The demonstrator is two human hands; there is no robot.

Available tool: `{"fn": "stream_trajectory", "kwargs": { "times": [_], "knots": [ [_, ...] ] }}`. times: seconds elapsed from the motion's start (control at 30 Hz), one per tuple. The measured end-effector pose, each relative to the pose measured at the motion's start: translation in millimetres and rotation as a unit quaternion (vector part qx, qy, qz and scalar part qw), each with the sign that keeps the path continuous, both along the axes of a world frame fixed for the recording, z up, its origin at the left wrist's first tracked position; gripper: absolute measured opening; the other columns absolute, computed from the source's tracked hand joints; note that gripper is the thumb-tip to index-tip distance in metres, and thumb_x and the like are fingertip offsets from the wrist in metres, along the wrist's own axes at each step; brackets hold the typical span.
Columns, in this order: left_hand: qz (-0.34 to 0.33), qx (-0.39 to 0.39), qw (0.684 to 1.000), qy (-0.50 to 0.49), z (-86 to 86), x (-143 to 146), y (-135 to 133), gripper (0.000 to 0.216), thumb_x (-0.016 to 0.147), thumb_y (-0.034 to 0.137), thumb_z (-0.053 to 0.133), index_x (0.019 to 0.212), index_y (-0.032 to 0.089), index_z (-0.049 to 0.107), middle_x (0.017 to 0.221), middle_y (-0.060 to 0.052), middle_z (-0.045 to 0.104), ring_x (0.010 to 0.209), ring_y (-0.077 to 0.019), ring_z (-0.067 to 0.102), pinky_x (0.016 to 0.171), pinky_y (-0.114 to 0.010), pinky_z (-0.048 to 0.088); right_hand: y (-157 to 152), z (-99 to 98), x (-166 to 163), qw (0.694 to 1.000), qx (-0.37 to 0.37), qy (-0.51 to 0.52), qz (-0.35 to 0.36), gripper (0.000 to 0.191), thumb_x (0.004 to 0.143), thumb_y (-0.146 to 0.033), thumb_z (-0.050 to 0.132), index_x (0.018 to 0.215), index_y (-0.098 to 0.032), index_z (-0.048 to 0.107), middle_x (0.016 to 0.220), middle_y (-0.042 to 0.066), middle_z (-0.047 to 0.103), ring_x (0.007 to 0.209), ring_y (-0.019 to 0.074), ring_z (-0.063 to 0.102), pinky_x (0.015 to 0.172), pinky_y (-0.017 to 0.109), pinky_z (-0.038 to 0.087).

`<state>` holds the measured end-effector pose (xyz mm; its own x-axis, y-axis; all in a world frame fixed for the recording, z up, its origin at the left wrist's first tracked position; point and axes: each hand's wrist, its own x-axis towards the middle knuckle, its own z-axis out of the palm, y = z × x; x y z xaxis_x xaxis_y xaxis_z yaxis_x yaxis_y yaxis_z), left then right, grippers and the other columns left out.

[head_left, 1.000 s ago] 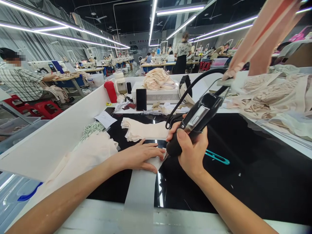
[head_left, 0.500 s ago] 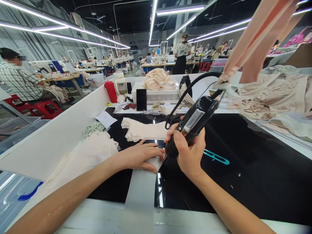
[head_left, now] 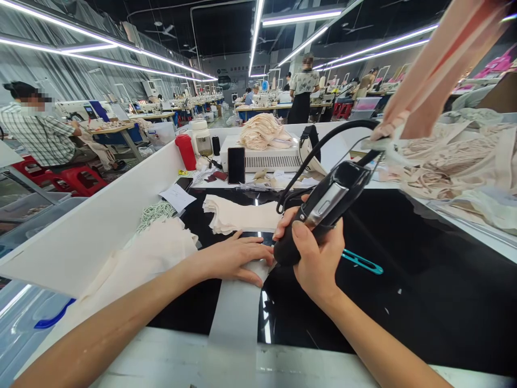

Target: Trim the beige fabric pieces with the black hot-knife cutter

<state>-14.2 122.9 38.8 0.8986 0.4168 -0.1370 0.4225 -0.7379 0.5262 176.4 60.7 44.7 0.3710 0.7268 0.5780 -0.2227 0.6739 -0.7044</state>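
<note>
My right hand (head_left: 317,258) is wrapped around a black corded hand tool (head_left: 323,210) with a silver plate on its side. The tool is tilted, its rounded end down at the strip. Flat on a pale translucent strip (head_left: 234,318) rests my left hand (head_left: 232,258), fingers spread, fingertips close to the tool's lower end. The strip runs over the front edge of the black work surface (head_left: 404,307). Just beyond my left hand lies a stack of cream fabric pieces (head_left: 242,214). What the tool's end touches is hidden.
A slim teal slotted tool (head_left: 362,262) lies right of my right hand. Cream fabric (head_left: 155,248) and green cord (head_left: 155,214) are at the left. A phone (head_left: 236,165) stands at the back. Pink cloth (head_left: 440,70) hangs from above, near the tool's cable. A co-worker (head_left: 40,129) sits at far left.
The view has shifted slightly. The tool in my right hand has tipped a little further to the right; my left hand stays on the strip.
</note>
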Motion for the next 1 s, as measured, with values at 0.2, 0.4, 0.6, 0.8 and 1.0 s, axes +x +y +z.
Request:
{"fn": "stream_trajectory", "kwargs": {
  "times": [0.2, 0.4, 0.6, 0.8, 1.0],
  "knots": [
    [-0.005, -0.007, 1.0, -0.004, -1.2, -0.5, 0.1, 0.036, 0.114, 0.061, 0.069, 0.135, 0.032, 0.071, 0.167, -0.006, 0.067, 0.174, -0.0385, 0.038, 0.143, -0.062, 0.019, 4.1, 1.5, 6.0, 0.999, 0.016, -0.006, -0.029, 0.033, 0.096, -0.041, 0.09, 0.114, -0.029, 0.064, 0.085, -0.006, 0.077, 0.061, 0.0137, 0.071, 0.058, 0.028, 0.063],
    [-0.007, -0.008, 1.0, -0.018, 0.6, 1.4, -0.6, 0.034, 0.111, 0.054, 0.076, 0.136, 0.031, 0.072, 0.165, -0.006, 0.068, 0.172, -0.0375, 0.042, 0.141, -0.057, 0.023, 5.8, 0.3, 6.8, 1.0, 0.011, -0.016, -0.02, 0.03, 0.096, -0.038, 0.087, 0.112, -0.029, 0.063, 0.083, -0.007, 0.076, 0.059, 0.0129, 0.068, 0.054, 0.027, 0.06],
    [-0.009, 0.009, 1.0, -0.003, -0.3, 2.4, -0.8, 0.036, 0.109, 0.049, 0.082, 0.138, 0.03, 0.069, 0.168, -0.006, 0.066, 0.173, -0.0384, 0.04, 0.141, -0.058, 0.024, 5.9, 0.3, 4.8, 0.999, 0.007, -0.021, -0.035, 0.026, 0.095, -0.032, 0.085, 0.109, -0.029, 0.064, 0.083, -0.007, 0.075, 0.059, 0.0122, 0.067, 0.054, 0.026, 0.06],
    [-0.009, 0.016, 1.0, 0.001, 0.3, 2.8, -1.4, 0.036, 0.108, 0.045, 0.085, 0.137, 0.029, 0.07, 0.172, -0.007, 0.063, 0.174, -0.0396, 0.039, 0.141, -0.063, 0.025, 3.6, 0.7, 4.6, 1.0, 0.003, 0.0, -0.013, 0.031, 0.094, -0.037, 0.089, 0.111, -0.028, 0.065, 0.085, -0.007, 0.077, 0.06, 0.0128, 0.07, 0.057, 0.027, 0.063],
    [-0.006, 0.014, 1.0, 0.004, -1.6, 3.2, -0.3, 0.044, 0.107, 0.041, 0.088, 0.145, 0.028, 0.07, 0.176, -0.009, 0.059, 0.174, -0.0419, 0.038, 0.142, -0.074, 0.021, -1.3, -0.7, -0.5, 1.0, -0.006, 0.012, 0.003, 0.033, 0.092, -0.036, 0.09, 0.114, -0.028, 0.066, 0.086, -0.007, 0.078, 0.06, 0.013, 0.07, 0.055, 0.027, 0.062]
  ]
}}
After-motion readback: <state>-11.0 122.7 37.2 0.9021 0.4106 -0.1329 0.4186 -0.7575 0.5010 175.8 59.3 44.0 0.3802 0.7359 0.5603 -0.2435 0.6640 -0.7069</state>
